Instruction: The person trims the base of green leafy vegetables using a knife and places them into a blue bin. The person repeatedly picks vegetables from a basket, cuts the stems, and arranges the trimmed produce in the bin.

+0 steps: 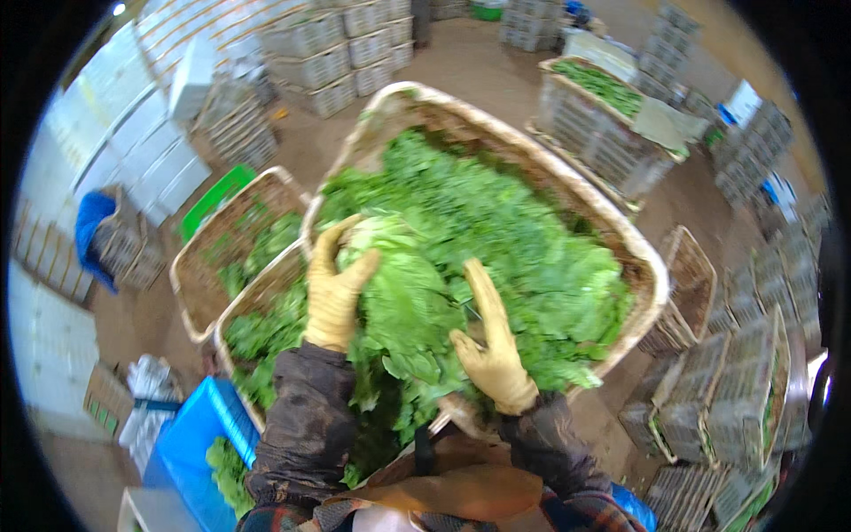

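My left hand (336, 292), in a yellow glove, grips a head of leafy lettuce (405, 292) near its pale base, thumb on top. The lettuce's leafy end points towards me, over a large crate (641, 256) of green leaves. My right hand (495, 352), gloved in the same yellow, is just right of the lettuce with thumb and fingers apart. A thin dark line shows between that thumb and forefinger, too blurred to name. Loose lettuce (492, 213) fills much of the large crate. Below my left hand, more green leaves (266, 346) lie in a second crate (229, 359).
A crate (183, 286) with some leaves stands to the left, beside a green container (216, 196). Blue plastic sheeting (193, 445) lies at lower left. Stacked crates (718, 392) stand to the right, and a crate stack (598, 126) topped with greens stands behind.
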{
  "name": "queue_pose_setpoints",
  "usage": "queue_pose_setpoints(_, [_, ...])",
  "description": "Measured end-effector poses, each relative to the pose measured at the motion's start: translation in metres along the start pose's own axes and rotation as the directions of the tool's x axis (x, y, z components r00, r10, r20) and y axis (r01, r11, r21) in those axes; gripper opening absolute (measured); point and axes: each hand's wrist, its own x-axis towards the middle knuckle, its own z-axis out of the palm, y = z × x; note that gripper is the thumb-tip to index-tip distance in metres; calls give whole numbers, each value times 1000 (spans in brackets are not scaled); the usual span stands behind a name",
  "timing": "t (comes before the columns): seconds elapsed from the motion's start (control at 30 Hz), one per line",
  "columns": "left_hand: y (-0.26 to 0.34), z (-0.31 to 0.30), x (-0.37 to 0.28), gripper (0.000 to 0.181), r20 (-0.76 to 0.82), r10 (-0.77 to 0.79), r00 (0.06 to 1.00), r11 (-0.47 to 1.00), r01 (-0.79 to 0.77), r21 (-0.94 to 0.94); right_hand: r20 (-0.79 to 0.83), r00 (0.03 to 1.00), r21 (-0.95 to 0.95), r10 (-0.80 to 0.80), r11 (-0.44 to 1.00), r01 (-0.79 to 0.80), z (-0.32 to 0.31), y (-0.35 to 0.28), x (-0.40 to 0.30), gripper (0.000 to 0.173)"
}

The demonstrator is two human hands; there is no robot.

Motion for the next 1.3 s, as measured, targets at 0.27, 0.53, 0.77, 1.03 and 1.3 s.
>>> queue_pose_setpoints(0.27, [-13,-173,-133,123,203,-130,970,979,94,180,367,905,498,216,776,-387,154,-15,-62,78])
queue_pose_setpoints(0.53, [-16,-185,-244,105,-362,-166,917,640,379,668,692,711,-381,124,899,214,164,-15,-73,86])
queue_pose_setpoints(0.77, [13,-187,-249,94,-148,-140,979,477,198,857,728,671,-539,139,721,435,185,-61,-36,76])
queue_pose_setpoints(1.03, [27,-198,-263,100,-292,-152,944,697,312,645,542,828,-107,147,989,-106,171,-23,-36,66])
queue_pose_setpoints(1.3, [14,-187,-235,29,-203,-565,800,803,476,-359,733,667,437,134,659,-612,177,-9,-43,53])
